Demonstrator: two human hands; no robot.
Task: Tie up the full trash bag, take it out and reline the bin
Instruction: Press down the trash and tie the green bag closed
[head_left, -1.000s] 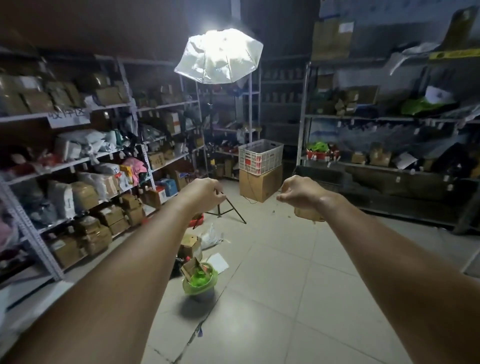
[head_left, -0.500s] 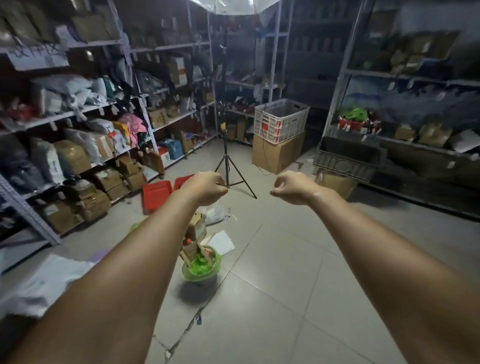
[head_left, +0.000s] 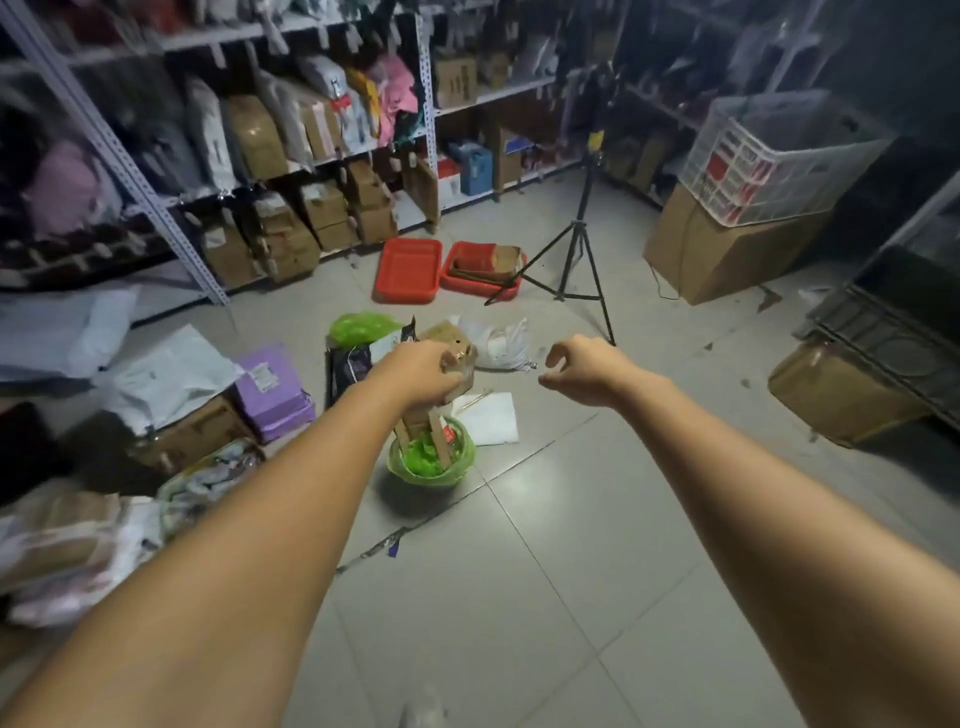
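Observation:
A small bin lined with a green trash bag (head_left: 457, 462) stands on the tiled floor, stuffed with green waste and cardboard pieces (head_left: 439, 439) that stick up out of it. Both my arms reach forward above it. My left hand (head_left: 418, 371) is curled into a fist and lies in front of a brown cardboard box (head_left: 460, 345) in the view; whether it touches the box I cannot tell. My right hand (head_left: 584, 366) hovers to the right of the bin, fingers curled but apart, holding nothing. A loose green bag (head_left: 358, 326) lies on the floor behind the bin.
Two red trays (head_left: 408, 270) and a black tripod (head_left: 574, 254) stand beyond the bin. A white bag (head_left: 498, 340), white paper (head_left: 491, 421), a purple parcel (head_left: 272, 387) and stacked parcels lie around it. Shelving (head_left: 156, 208) lines the left; a cardboard box (head_left: 717, 254) with a white crate (head_left: 774, 156) is at right.
The view has tilted down from the lamp and shelves to the floor. Both hands now sit lower, over the bin, and the right hand's fingers have loosened.

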